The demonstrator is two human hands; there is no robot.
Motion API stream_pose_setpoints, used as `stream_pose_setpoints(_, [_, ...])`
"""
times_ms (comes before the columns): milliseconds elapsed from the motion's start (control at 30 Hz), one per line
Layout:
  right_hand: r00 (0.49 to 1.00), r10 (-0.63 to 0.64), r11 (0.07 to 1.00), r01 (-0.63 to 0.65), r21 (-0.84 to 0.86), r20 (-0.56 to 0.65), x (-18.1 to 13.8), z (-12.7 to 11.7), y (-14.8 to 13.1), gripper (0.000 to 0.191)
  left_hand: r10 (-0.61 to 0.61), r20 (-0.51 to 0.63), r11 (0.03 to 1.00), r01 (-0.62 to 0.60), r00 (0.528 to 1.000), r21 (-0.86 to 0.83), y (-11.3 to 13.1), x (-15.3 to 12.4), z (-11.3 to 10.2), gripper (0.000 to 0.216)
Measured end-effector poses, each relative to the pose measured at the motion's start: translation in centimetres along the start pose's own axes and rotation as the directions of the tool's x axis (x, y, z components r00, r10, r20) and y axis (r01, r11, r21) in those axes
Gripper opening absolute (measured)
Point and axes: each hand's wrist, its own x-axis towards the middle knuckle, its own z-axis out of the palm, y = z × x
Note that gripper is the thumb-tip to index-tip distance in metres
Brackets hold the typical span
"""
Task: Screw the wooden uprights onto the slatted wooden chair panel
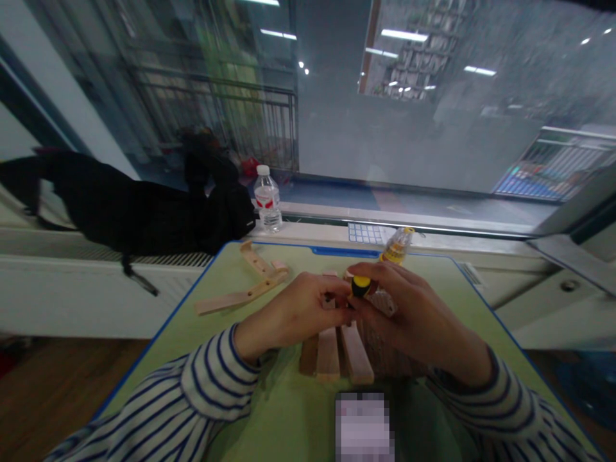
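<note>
My right hand (409, 308) grips a short screwdriver (360, 285) by its yellow and black handle, end upward, above the wooden pieces. My left hand (308, 305) is closed beside it, thumb and fingertips meeting near the shaft. What lies between those fingertips is hidden. Beneath both hands are a pale wooden slat (328, 359) and a second wooden slat (357, 359), side by side, on a brownish piece under clear wrap. The screwdriver's tip cannot be seen.
Joined wooden strips with holes (235, 298) lie on the green table (283, 423) at left. A yellow-capped bottle (397, 246) is behind my right hand. A water bottle (268, 202) and black bag (158, 212) rest on the sill. A pixelated object (363, 427) is near me.
</note>
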Motion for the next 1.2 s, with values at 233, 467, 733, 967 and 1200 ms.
stream_pose_setpoints(233, [1.000, -0.019, 1.000, 0.019, 0.010, 0.006, -0.08, 0.04, 0.06, 0.038, -0.012, 0.009, 1.000, 0.012, 1.000, 0.012, 0.05, -0.05, -0.03, 0.011])
stream_pose_setpoints(467, [0.999, -0.030, 1.000, 0.030, -0.001, 0.029, 0.05, -0.04, 0.08, 0.031, 0.019, 0.004, 1.000, -0.019, 1.000, -0.024, 0.24, -0.04, 0.04, 0.011])
stream_pose_setpoints(733, [0.999, -0.027, 0.999, 0.028, -0.034, 0.031, 0.16, -0.03, 0.17, 0.028, 0.001, 0.042, 1.000, 0.000, 0.999, -0.020, 0.11, -0.03, -0.06, 0.013])
stream_pose_setpoints(967, [1.000, -0.020, 0.998, 0.020, -0.053, -0.006, 0.19, 0.24, 0.56, 0.024, -0.056, -0.026, 0.998, 0.056, 0.998, -0.017, 0.51, 0.05, 0.27, 0.013])
stream_pose_setpoints(1200, [1.000, 0.021, 0.998, -0.022, -0.052, -0.013, 0.01, -0.32, 0.39, 0.039, -0.090, -0.049, 0.996, 0.089, 0.995, -0.008, 0.15, 0.05, 0.49, 0.015])
